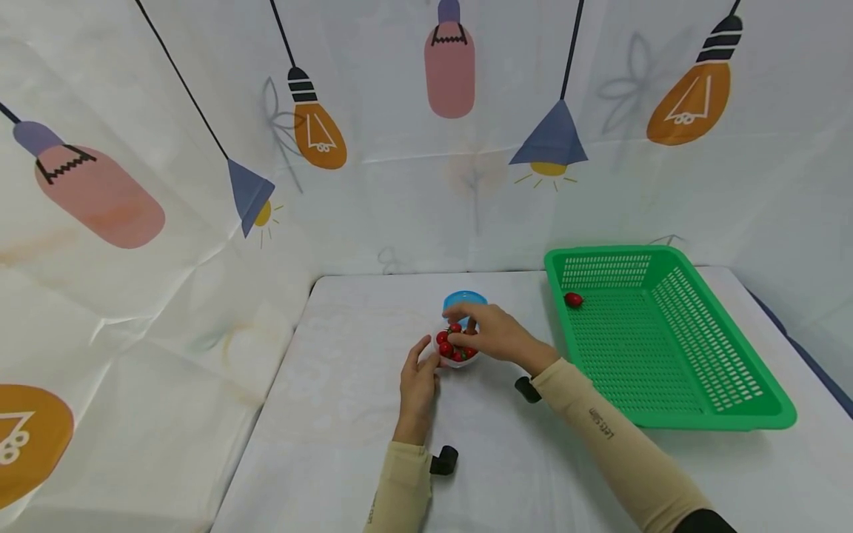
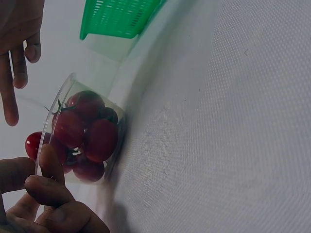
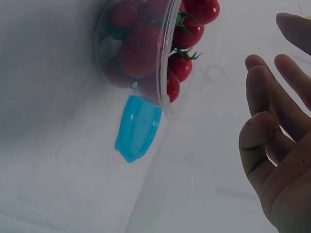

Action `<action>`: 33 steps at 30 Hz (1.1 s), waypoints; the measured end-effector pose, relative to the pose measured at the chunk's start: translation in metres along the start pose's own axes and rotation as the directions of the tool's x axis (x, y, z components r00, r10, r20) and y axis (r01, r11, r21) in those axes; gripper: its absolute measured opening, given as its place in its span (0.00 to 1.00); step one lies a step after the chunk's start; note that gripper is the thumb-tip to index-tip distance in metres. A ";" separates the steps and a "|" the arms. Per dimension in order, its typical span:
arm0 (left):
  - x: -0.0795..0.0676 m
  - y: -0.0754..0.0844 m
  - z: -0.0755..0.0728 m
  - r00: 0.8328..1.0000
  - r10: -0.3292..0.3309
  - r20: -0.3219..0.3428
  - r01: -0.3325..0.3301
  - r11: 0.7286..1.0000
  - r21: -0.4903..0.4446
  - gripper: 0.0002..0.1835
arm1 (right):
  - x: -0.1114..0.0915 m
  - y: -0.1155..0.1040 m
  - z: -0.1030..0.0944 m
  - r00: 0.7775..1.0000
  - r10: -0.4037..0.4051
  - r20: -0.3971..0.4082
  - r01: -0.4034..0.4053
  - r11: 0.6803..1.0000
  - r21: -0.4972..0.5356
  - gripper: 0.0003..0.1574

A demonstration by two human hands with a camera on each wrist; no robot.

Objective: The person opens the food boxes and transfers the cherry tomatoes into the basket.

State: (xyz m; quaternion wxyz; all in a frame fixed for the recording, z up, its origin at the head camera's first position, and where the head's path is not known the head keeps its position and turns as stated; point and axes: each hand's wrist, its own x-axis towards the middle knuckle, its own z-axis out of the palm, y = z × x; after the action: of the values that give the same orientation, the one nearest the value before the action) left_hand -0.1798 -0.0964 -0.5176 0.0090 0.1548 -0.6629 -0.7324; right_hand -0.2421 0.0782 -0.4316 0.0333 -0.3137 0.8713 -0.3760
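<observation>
Red with tomatoes (image 1: pixel 444 349) in a clear bowl (image 1: pixel 460 363) on the desk (image 1: pixel 360 355). Pinched at the rim (image 3: pixel 164 53) by the left hand (image 1: pixel 418 381); hovered over by the right hand (image 1: pixel 496 334), relaxed and empty.

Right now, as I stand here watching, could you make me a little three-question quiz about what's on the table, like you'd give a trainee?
1. Which hand touches the clear tub?
2. True or false: five tomatoes lie in the green basket.
3. In the head view, where is the blue plastic item?
A) Inside the green basket
B) Just beyond the clear tub
C) At the table's near edge

Key:
1. The left hand; the right wrist view shows the right hand apart from the tub.
2. False: only one red tomato shows there.
3. B
</observation>
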 end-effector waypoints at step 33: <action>-0.021 0.034 -0.001 0.999 0.004 0.034 -0.003 1.000 -0.021 0.24 | 0.006 0.005 0.027 0.975 0.119 0.186 -0.106 0.991 -0.082 0.20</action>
State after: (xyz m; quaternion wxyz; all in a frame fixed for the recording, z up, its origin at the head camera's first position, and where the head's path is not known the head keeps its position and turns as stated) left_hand -0.1663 -0.0973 -0.4800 0.0005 0.1408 -0.6555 -0.7419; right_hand -0.2417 0.0605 -0.4528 0.1265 -0.2993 0.8933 -0.3106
